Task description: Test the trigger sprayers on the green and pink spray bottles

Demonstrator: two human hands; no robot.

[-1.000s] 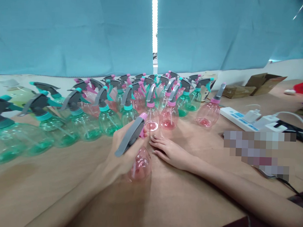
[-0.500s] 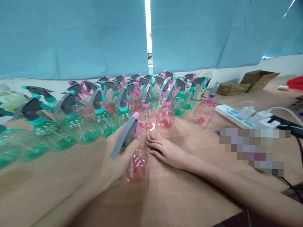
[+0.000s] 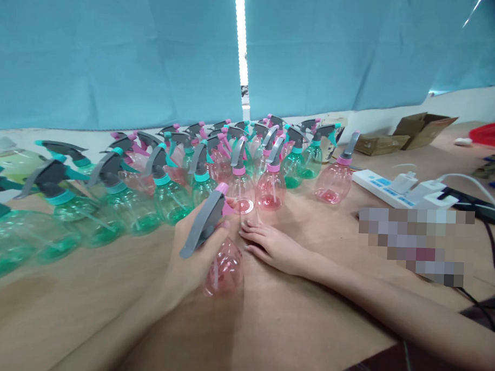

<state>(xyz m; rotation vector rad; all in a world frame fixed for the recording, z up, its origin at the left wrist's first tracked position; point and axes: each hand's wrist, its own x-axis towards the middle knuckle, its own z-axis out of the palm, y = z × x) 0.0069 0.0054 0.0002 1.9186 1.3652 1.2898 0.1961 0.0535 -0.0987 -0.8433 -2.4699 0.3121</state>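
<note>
Wrapped around the neck of a pink spray bottle (image 3: pixel 225 268) is my left hand (image 3: pixel 196 259). The bottle has a grey sprayer head with a pink nozzle and trigger, and it tilts a little; its neck is hidden by my fingers. My right hand (image 3: pixel 273 246) lies flat on the brown table (image 3: pixel 299 328), palm down with fingers stretched out, just right of that bottle and apart from it. Straight ahead of my hands stand two more pink spray bottles (image 3: pixel 271 190), and a green spray bottle (image 3: pixel 172 199) is to the left.
Rows of green and pink spray bottles (image 3: pixel 84 217) fill the left and back. Another pink bottle (image 3: pixel 334 180) stands apart at the right. Beyond it are a white power strip (image 3: pixel 379 187) with plugs and cables, cardboard boxes (image 3: pixel 422 132) and a red item (image 3: pixel 490 134). A patch at right is pixelated.
</note>
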